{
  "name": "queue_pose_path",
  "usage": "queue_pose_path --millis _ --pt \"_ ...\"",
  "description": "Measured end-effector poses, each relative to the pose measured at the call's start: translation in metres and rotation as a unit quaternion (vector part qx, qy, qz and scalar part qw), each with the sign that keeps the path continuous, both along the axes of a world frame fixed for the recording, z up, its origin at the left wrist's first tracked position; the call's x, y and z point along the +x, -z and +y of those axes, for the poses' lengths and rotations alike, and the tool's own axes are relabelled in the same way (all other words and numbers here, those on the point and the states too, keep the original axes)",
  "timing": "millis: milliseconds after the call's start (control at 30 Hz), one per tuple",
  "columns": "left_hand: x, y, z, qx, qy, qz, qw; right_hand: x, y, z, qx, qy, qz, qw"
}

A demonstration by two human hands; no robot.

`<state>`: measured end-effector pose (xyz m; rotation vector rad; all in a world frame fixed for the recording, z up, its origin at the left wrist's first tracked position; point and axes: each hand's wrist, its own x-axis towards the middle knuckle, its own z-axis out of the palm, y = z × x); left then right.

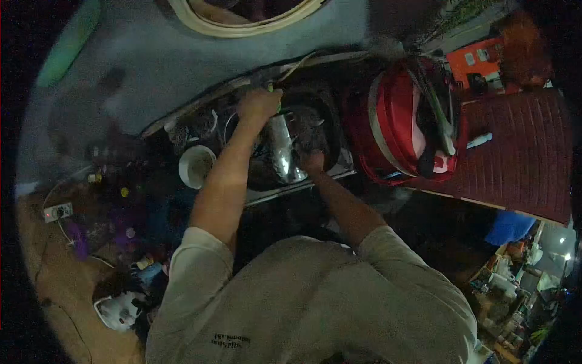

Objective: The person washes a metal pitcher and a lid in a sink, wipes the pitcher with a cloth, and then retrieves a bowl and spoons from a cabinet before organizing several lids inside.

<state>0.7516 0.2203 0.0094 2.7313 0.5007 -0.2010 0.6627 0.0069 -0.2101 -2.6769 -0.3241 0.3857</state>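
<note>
Over the back left of the sink (pixel 347 159), my left hand (pixel 259 104) is closed on a small green item, of which only bits show beside the fingers. A shiny metal container (pixel 282 148) lies in the sink between my hands. At its lower right side, my right hand (pixel 311 161) is dark and blurred; its fingers cannot be made out clearly. A white bowl (pixel 196 166) stands left of the sink, beside my left forearm.
A red basket (pixel 388 121) with items in it stands right of the sink, beside a dark red ridged surface (pixel 521 151). A round-framed mirror (pixel 242 27) is above. A power strip (pixel 57 212) lies at far left, and cluttered items fill the lower right.
</note>
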Motion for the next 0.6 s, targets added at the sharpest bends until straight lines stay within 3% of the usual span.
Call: queue_pose_path --millis 33,67,100,133,367,400,467,500,533,600 --pt "0.006 0.025 0.011 -0.063 -0.037 -0.05 0.996 0.002 -0.002 0.003 -0.044 -0.05 -0.059 0.996" --pt "0.002 0.019 0.015 -0.06 -0.031 -0.049 0.996 0.003 -0.005 0.005 -0.023 -0.057 -0.067 0.996" --pt "-0.008 0.008 0.017 -0.256 -0.104 -0.007 0.961 0.003 -0.01 0.006 -0.001 -0.055 -0.062 0.997" --pt "-0.019 0.007 0.02 -0.439 -0.173 0.039 0.881 0.002 -0.017 0.008 0.029 -0.031 -0.033 0.999" --pt "-0.074 0.058 0.021 -0.446 -0.232 0.053 0.863 0.014 -0.052 0.017 0.093 0.125 0.117 0.981" --pt "-0.078 0.05 -0.001 -0.278 -0.103 0.035 0.954 0.017 -0.06 0.019 0.097 0.146 0.136 0.975" --pt "-0.071 0.075 -0.014 -0.099 0.036 0.011 0.994 0.02 -0.067 0.021 0.109 0.169 0.142 0.969" --pt "-0.067 0.124 -0.018 -0.049 0.244 -0.112 0.962 0.021 -0.068 0.022 0.116 0.168 0.126 0.971" --pt "-0.061 0.153 -0.022 0.003 0.435 -0.23 0.871 0.018 -0.053 0.017 0.13 0.135 0.066 0.98" --pt "-0.05 0.134 -0.023 -0.009 0.466 -0.167 0.869 0.014 -0.033 0.009 0.145 0.065 -0.053 0.986"
